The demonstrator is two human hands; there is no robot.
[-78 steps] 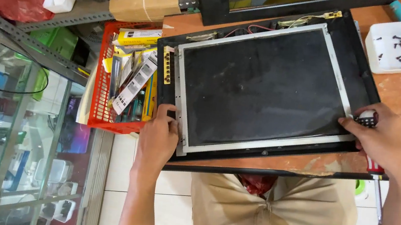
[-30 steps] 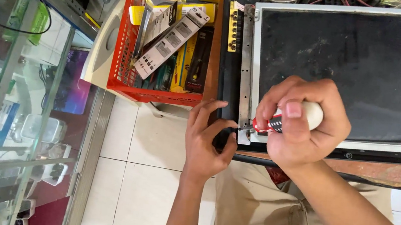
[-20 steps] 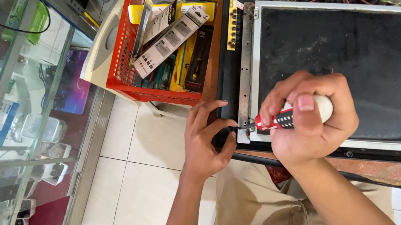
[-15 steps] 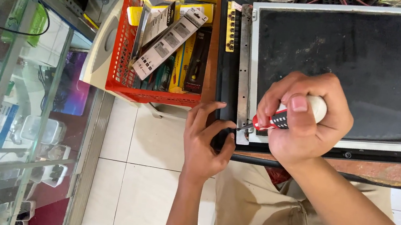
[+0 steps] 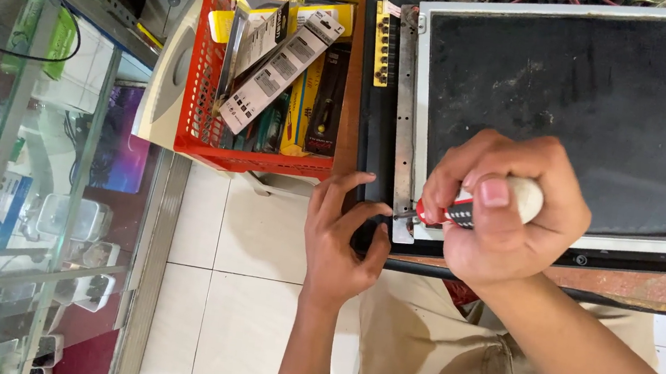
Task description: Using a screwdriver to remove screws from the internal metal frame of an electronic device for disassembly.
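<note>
At the bottom of the frame sit the person's knees in tan trousers (image 5: 431, 357), above a white tiled floor (image 5: 230, 284).

Just over them, at lower centre, the left hand (image 5: 339, 242) rests with fingers loosely spread on the near left corner of a flat panel (image 5: 575, 114), its thumb curled against the black frame edge.

To its right, at centre, the right hand (image 5: 506, 211) is closed in a fist round a screwdriver (image 5: 477, 208) with a red and black shaft collar and a white handle end that shows beside the thumb. The tip points left and meets the panel's lower left corner, at the foot of a metal strip (image 5: 407, 120) that runs up the panel's left side.

The panel lies flat on a reddish-brown worktop (image 5: 648, 285), filling the upper right of the frame: a dark, dusty face in a pale metal border, seated in a black frame. A yellow connector block (image 5: 382, 42) sits by its upper left corner.

Left of the panel, at top centre, a red basket (image 5: 201, 97) holds boxed tools and packets, yellow and grey. A glass cabinet (image 5: 25, 177) fills the left side.
</note>
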